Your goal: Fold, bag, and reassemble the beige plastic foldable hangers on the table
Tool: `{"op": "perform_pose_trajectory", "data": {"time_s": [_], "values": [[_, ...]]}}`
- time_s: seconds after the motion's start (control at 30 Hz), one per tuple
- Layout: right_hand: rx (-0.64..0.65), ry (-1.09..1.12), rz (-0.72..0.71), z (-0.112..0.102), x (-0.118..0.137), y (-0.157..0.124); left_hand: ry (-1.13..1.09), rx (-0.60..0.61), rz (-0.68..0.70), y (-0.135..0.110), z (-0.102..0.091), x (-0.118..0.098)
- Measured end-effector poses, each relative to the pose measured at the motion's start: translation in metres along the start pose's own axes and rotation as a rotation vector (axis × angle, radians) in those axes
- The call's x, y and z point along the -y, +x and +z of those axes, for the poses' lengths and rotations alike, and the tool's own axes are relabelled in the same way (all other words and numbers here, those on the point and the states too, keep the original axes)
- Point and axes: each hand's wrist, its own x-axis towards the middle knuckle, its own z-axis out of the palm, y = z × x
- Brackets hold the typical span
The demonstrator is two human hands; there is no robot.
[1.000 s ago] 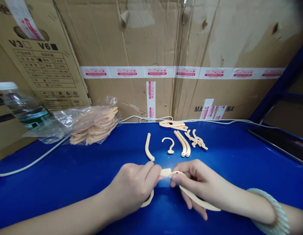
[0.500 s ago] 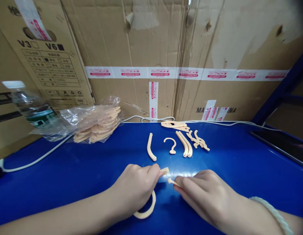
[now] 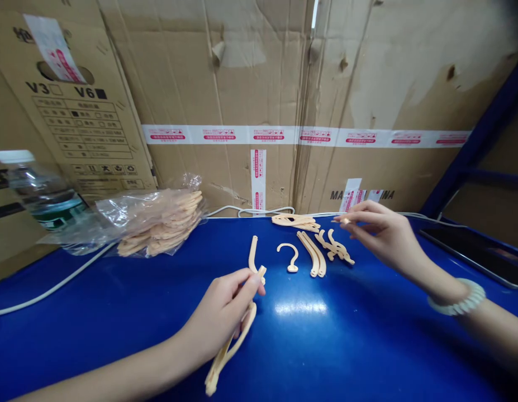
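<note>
My left hand is closed on a beige plastic hanger part, a long curved loop that hangs below the fingers, with one end poking out above the thumb. Behind that hand lies a single curved hanger arm. At the right, my right hand is raised over the pile of small hooks and pinches a small beige hook, mostly hidden by the fingertips. Between the hands a loose hook rests on the blue table, beside a pair of hanger arms.
Flat beige loop parts lie at the back. To the left are a clear bag of beige parts and a water bottle. A black phone lies far right. White cable and cardboard line the rear.
My right hand has moved from beside the left hand up and right to the hook pile. My left hand has turned, and the loop part now points down toward me.
</note>
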Motion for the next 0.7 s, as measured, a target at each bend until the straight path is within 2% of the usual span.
{"op": "perform_pose_trajectory", "data": {"time_s": [0.1,0.17,0.23,0.3,0.37,0.47,0.6,0.7], "values": [[0.229,-0.187,-0.077,0.006,-0.019,-0.002,-0.089,-0.016,-0.017,0.004,-0.003,0.001],[0.404,-0.261,-0.071,0.010,-0.025,-0.004,-0.131,-0.030,-0.018,0.006,-0.006,0.002],[0.519,-0.311,-0.056,0.011,-0.026,-0.005,-0.173,-0.038,-0.021,0.008,-0.008,0.004],[0.516,-0.347,-0.065,0.012,-0.022,-0.007,-0.223,-0.045,-0.027,0.009,-0.008,0.006],[0.422,-0.329,-0.120,0.013,-0.010,-0.010,-0.270,-0.062,-0.024,0.010,-0.008,0.007],[0.271,-0.170,-0.286,0.018,0.023,-0.017,-0.316,-0.089,0.008,0.011,-0.006,0.007],[0.335,-0.069,-0.570,0.025,0.072,-0.033,-0.357,-0.100,0.043,0.011,-0.002,0.007],[0.381,-0.124,-0.712,0.033,0.091,-0.045,-0.382,-0.078,0.071,0.009,0.000,0.008]]}}
